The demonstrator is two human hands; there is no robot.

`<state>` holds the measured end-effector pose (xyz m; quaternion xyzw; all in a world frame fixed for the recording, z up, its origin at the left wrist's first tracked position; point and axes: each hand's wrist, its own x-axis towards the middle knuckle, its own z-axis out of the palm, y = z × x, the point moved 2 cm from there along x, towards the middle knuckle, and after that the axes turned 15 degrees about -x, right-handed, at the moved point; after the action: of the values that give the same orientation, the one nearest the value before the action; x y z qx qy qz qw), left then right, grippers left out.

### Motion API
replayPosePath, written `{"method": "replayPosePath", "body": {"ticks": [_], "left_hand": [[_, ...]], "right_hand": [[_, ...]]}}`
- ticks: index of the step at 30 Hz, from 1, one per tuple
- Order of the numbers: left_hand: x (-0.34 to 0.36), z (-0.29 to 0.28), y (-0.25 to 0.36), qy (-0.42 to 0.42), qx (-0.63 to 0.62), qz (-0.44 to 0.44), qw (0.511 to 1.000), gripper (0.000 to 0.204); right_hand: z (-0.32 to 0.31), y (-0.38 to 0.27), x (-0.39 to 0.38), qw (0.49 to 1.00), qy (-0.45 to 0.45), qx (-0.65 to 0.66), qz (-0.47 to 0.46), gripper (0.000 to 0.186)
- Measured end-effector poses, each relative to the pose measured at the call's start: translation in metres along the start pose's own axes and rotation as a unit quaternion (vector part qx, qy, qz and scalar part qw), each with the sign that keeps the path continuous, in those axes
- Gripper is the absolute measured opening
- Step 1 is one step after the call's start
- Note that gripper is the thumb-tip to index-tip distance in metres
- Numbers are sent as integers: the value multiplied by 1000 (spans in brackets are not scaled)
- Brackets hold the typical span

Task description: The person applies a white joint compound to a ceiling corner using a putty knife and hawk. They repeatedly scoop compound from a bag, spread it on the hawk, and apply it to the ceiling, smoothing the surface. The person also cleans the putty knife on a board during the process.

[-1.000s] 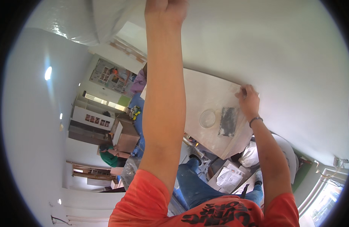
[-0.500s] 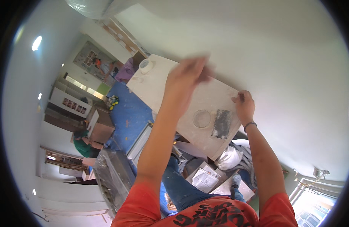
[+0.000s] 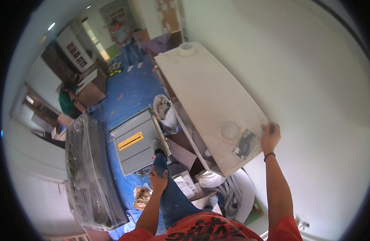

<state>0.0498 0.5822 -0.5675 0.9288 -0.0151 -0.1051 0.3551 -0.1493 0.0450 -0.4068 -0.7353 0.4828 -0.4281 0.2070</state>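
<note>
- The right hand (image 3: 270,138) rests at the wall-side edge of the pale counter (image 3: 197,88), its fingers curled; whether they clamp on that edge, I cannot tell
- The left hand (image 3: 158,179) lies on one leg of the blue jeans (image 3: 175,201), thumb and fingers apart
- The dark rectangular pad (image 3: 245,143) lies on the counter's near end, just beside the right hand
- A clear round disc (image 3: 230,131) lies next to the pad, and a white roll (image 3: 187,48) at the far end
- Left of the counter, a grey slab (image 3: 141,140) with a slotted yellow plate (image 3: 131,140) stands over blue floor sheeting (image 3: 133,88)
</note>
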Motion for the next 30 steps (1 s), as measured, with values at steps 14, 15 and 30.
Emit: {"method": "replayPosePath", "body": {"ticks": [14,15,30], "left_hand": [[10,2,23,-46,36,-73,996,81],[16,1,22,-56,33,-71,995,81],[58,-19,27,-53,42,-77,995,43]], "right_hand": [[-2,-7,-6,991,32,-124,-25,21],[-3,-7,-7,992,35,-120,-5,21],[-1,6,-7,966,39,-255,5,36]]}}
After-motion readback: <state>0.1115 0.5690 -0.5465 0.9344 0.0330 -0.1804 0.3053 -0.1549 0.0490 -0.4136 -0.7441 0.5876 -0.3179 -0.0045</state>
